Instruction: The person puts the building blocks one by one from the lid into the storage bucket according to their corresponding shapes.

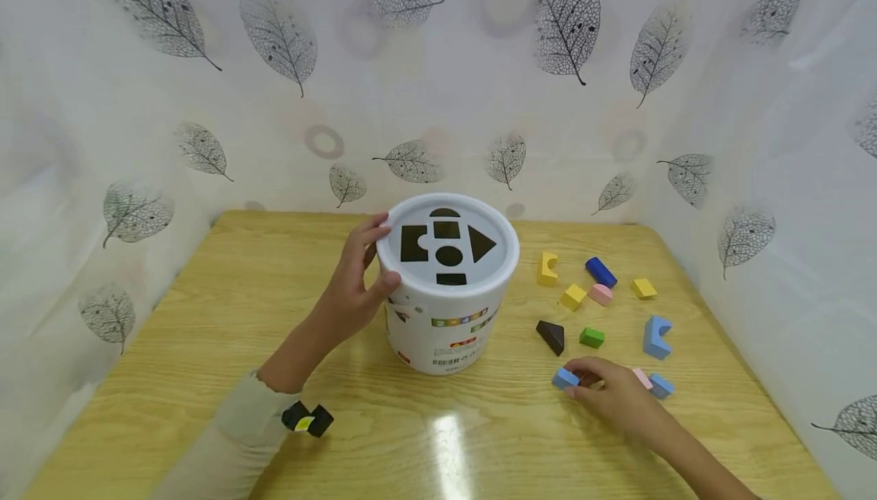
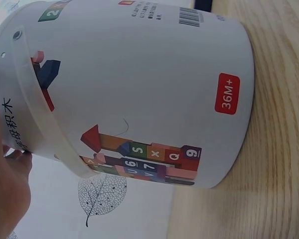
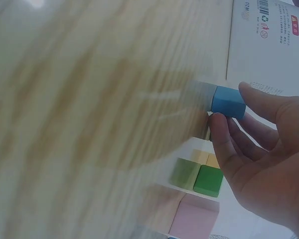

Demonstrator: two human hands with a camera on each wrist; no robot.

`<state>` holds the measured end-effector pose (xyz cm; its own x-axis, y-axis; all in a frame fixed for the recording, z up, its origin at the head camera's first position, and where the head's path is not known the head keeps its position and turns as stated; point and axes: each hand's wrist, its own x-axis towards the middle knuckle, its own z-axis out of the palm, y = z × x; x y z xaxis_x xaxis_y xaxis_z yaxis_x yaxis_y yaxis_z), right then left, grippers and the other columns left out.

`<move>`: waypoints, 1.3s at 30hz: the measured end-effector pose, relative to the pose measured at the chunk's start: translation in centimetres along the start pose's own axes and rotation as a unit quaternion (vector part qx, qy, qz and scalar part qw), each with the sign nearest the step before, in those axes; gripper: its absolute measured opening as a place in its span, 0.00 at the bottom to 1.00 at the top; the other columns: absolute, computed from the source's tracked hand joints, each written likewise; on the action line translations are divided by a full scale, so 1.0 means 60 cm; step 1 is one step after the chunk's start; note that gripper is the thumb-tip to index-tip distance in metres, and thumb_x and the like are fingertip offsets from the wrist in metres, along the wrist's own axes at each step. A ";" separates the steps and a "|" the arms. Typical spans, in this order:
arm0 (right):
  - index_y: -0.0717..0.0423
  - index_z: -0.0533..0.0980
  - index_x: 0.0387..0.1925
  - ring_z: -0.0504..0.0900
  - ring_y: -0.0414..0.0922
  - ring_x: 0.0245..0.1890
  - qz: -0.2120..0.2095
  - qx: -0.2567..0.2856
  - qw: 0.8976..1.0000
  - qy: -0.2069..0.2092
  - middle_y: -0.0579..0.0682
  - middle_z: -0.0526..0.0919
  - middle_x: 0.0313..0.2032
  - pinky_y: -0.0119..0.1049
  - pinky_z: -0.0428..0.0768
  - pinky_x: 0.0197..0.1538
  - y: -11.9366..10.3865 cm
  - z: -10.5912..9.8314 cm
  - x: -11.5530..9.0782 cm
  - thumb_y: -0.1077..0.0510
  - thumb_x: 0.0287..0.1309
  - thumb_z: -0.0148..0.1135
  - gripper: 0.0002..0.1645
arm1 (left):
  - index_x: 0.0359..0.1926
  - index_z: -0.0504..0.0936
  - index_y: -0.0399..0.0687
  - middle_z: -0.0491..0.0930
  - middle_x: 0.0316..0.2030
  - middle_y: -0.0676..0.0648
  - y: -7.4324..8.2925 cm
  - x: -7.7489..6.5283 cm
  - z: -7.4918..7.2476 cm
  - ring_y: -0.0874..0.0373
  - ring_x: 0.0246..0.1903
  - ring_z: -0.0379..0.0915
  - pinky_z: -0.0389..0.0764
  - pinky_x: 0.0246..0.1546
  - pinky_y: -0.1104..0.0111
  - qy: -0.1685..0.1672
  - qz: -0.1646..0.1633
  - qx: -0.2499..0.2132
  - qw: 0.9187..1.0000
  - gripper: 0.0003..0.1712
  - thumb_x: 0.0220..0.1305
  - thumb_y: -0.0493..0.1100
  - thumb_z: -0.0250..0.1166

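So the left hand (image 1: 351, 285) is on the 9 o'clock side of a white cylindrical plastic-looking bucket (image 1: 445, 336), fingers and thumb spread fairly wide but bent over the rim, gripping it. Its pale grey lid (image 1: 426, 273) has cut-outs, like a triangle at 3 o'clock and a notched one at 9. Right hand (image 1: 611, 395) is at the bucket's 4 o'clock, fingers narrow, pinching a light blue rectangular block (image 1: 566, 379) between thumb and fingertips; can't tell if it's touching the wood-grain table (image 1: 329, 424). From that block, a black triangular block (image 1: 551, 336) sits near 11 o'clock and a small green rectangular block (image 1: 592, 338) at 1. A yellow arch-shaped block (image 1: 546, 269) is at the bucket's 3 o'clock.
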<state>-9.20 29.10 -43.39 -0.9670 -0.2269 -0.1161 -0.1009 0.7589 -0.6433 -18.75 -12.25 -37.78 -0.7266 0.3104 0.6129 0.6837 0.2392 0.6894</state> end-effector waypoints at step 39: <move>0.55 0.81 0.48 0.81 0.36 0.38 -0.003 -0.020 1.000 0.012 0.42 0.85 0.38 0.30 0.82 0.41 -0.015 0.011 0.002 0.59 0.61 0.70 0.14 | 0.69 0.56 0.39 0.47 0.77 0.43 -0.001 -0.001 0.000 0.46 0.78 0.46 0.53 0.76 0.52 -0.004 -0.009 -0.022 1.000 0.50 0.66 0.75 0.52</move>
<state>-9.06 27.99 -43.34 -0.9717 -0.2170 -0.0935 -0.1154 0.7813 -0.6134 -18.73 -12.29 -37.88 -0.7388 0.3130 0.5968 0.6660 0.2041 0.7175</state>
